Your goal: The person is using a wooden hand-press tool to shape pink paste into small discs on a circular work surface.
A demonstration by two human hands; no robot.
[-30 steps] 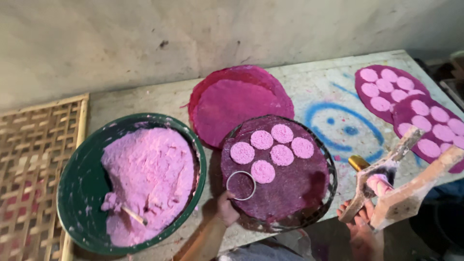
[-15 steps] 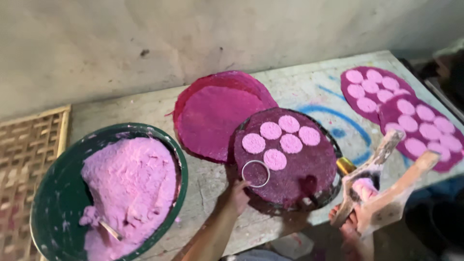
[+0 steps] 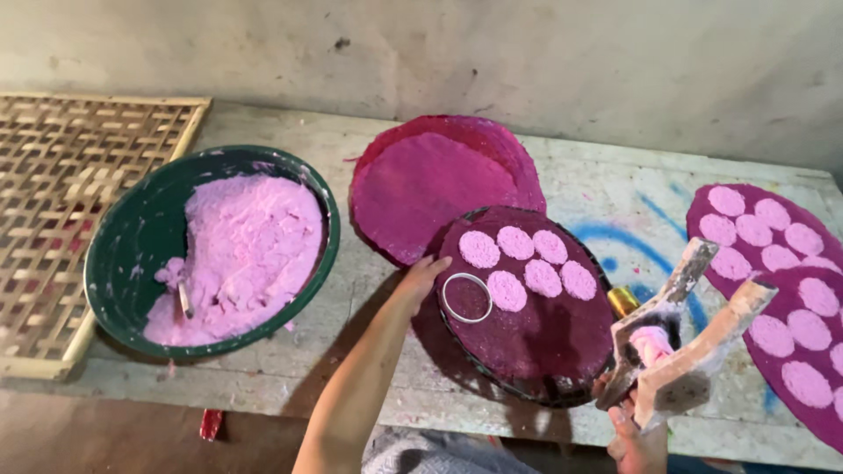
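Observation:
My left hand (image 3: 420, 279) rests on the left rim of a round dark-purple tray (image 3: 544, 351), its fingers touching a small metal ring (image 3: 467, 297) that lies on the tray. Several pink dough discs (image 3: 527, 259) lie in rows beside the ring. My right hand (image 3: 637, 434) grips a wooden press tool (image 3: 689, 338) with pink dough stuck between its two arms, held over the tray's right edge. A green bowl (image 3: 132, 254) of pink dough (image 3: 246, 250) with a spoon (image 3: 184, 300) in it sits to the left.
A stack of magenta round trays (image 3: 439, 175) lies behind the working tray. Two more trays of pink discs (image 3: 781, 254) sit at the right. A woven bamboo rack (image 3: 61, 184) lies at the far left, and a bare wall runs behind the bench.
My left hand has slid forward along the tray's rim onto the ring. The view has shifted, bringing the bamboo rack more fully in. The right hand still holds the press.

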